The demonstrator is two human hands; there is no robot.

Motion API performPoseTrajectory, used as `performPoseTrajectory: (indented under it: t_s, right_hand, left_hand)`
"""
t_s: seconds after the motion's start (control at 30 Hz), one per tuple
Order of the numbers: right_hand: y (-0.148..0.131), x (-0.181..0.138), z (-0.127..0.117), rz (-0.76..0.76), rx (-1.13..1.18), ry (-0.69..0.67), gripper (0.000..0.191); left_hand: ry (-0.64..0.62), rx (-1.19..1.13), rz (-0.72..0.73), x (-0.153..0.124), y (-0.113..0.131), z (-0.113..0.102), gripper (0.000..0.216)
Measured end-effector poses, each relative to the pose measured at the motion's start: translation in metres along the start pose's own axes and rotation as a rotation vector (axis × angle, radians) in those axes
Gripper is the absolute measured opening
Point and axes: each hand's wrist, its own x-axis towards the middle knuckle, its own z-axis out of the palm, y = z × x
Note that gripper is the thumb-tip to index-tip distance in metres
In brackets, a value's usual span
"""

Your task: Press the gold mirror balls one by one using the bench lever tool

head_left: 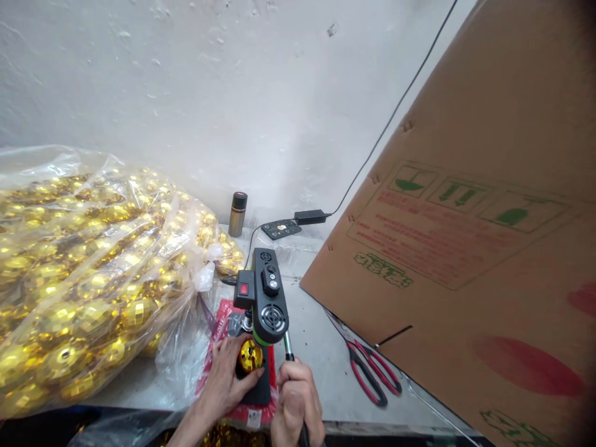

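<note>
A small black bench machine (264,297) with a red switch and a green ring stands on a red mat at the table's front. Under its head sits a gold faceted ball (250,355). My left hand (226,375) is closed round the ball, fingers curled against its left side. Just to the right, my right hand (295,403) is fisted round the machine's thin lever handle (288,349), which slants down from the head.
A big clear plastic bag (84,273) full of gold balls fills the left. A large tilted cardboard box (465,236) stands on the right. Red-handled scissors (367,369) lie before it. A small can (237,213), a power adapter (310,217) and a remote (281,229) sit by the wall.
</note>
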Motion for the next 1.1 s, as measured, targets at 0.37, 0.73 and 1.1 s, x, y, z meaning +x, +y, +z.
performPoseTrajectory:
  t_s: [0.37, 0.73, 1.1]
  right_hand:
    - [-0.002, 0.002, 0.006, -0.03, -0.047, 0.06, 0.037]
    - [0.004, 0.001, 0.005, -0.03, -0.038, 0.079, 0.042]
    - [0.025, 0.001, 0.002, -0.17, -0.037, 0.079, 0.038]
  left_hand:
    - [0.007, -0.025, 0.005, 0.0, 0.0, -0.001, 0.045]
    - [0.018, -0.023, -0.006, 0.0, -0.003, 0.001, 0.048]
    - [0.031, -0.039, -0.003, 0.001, -0.007, 0.004, 0.051]
